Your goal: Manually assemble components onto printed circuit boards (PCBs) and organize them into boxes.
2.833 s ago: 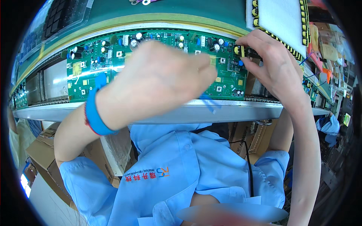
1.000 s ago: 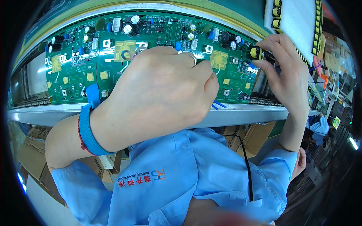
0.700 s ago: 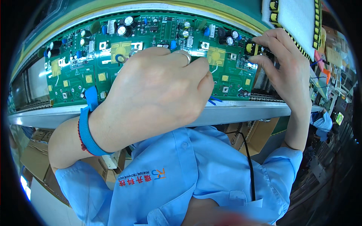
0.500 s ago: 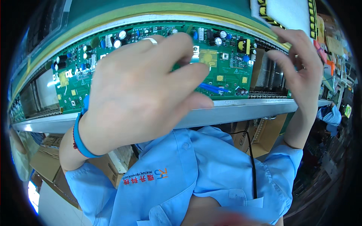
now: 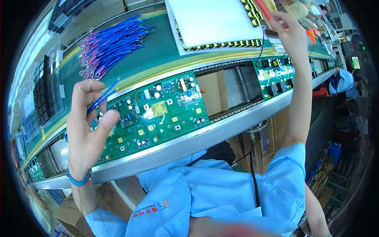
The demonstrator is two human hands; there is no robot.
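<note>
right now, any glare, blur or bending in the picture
In the head view, glare whitens a patch of the green circuit board; in the head view, the metal rail bows with the fisheye; also in the head view, a smeared oval lies at the lower edge, hiding detail.

Green benchtop point(image 5: 160, 47) with piled blue wires point(image 5: 118, 43) and white foam point(image 5: 213, 23).

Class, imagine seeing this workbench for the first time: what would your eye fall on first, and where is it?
Most striking is the heap of blue wires with pinkish-purple ends, fanned across the green surface at upper left. Below it, the left hand holds a few loose wires at the left end of a green circuit board. At upper right, a white foam sheet is edged with black-and-yellow parts.
</note>
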